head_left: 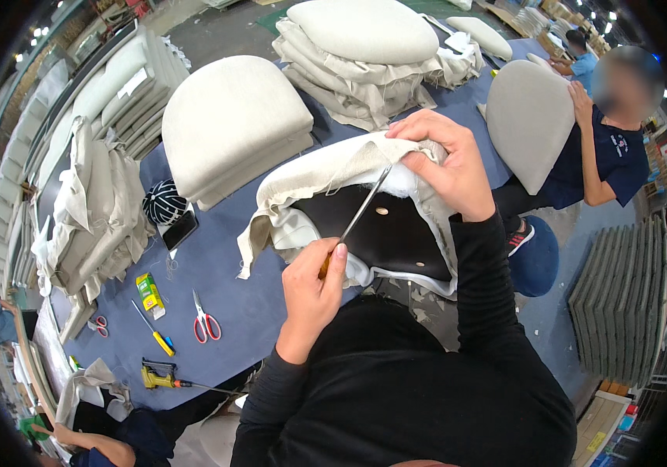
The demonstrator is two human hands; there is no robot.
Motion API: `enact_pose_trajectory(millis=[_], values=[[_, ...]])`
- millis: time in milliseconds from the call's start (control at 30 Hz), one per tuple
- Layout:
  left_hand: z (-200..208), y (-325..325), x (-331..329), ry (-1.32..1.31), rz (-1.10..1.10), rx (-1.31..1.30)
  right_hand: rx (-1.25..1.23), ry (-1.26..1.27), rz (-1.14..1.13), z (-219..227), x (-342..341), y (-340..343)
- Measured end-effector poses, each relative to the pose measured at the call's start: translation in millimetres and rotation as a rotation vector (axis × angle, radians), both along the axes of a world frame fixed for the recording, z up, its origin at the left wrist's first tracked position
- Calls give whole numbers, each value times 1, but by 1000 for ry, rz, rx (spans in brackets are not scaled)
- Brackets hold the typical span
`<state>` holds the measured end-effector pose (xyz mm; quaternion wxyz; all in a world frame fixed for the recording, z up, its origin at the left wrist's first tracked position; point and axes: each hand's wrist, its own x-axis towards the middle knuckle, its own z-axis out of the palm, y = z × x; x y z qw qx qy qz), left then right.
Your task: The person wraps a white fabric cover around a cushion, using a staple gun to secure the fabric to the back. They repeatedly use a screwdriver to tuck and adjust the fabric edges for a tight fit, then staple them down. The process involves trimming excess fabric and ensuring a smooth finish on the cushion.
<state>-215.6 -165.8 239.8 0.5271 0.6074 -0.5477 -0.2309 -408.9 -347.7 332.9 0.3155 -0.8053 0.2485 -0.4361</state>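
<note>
Face down in front of me lies a seat cushion, its black base board showing two metal-rimmed holes. A beige fabric cover wraps its edge, with frayed threads and white padding peeking out. My left hand is closed round the orange handle of a screwdriver-like tool. The tool's thin metal shaft slants up to the far edge, its tip at the fabric fold. At the far right corner, my right hand pinches the fabric between thumb and fingers.
Red-handled scissors, a yellow-handled tool, a yellow-green box, a nail gun and a phone lie on the blue table. Finished-looking cushions stand stacked beyond. At right, a person holds a cushion.
</note>
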Motion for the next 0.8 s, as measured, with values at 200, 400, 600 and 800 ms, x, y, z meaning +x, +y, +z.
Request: enact_pose_trajectory(millis=[200,400,600,800], values=[[0,-3,2,-39,-19,-22,37,-12,-22,0,4,-1],[6,-7,11,-72,-22,5,32,-55,77,-5,1,-2],[8,-10,18,-102,-16,-2,29,-55,136,-1,1,-2],[12,-23,23,-131,-30,-46,-31,-53,243,-5,-1,-12]])
